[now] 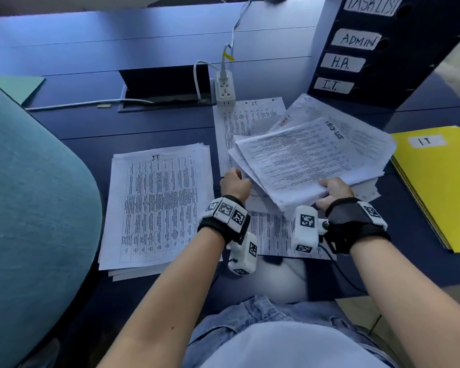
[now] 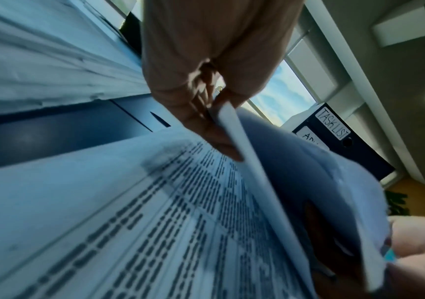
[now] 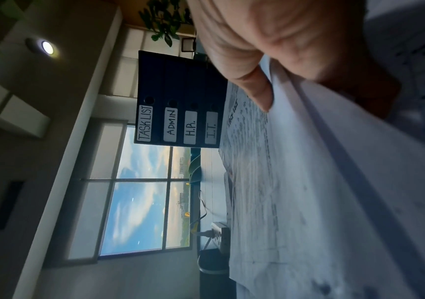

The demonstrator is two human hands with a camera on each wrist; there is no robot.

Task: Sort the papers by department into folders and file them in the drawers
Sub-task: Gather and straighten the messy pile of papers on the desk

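A loose sheaf of printed papers is held up off the dark blue desk by both hands. Its near edge is gripped by the right hand, thumb on top and fingers curled beneath, so the sheets fan away from that grip toward the drawer unit labelled TASK LIST, ADMIN, H.R. and I.T. The left corner of the sheaf is pinched by the left hand; in the left wrist view a thin edge of paper is seen caught between the thumb and fingers. Directly below both grips, further printed sheets lie flat on the desk. Left of the left hand's grip, apart from it, a squared stack marked IT is laid. Right of the right hand's grip, a pile of yellow folders with an IT label is laid, its near corner just beside the fanned sheets. Beyond the grips a white power strip stands.
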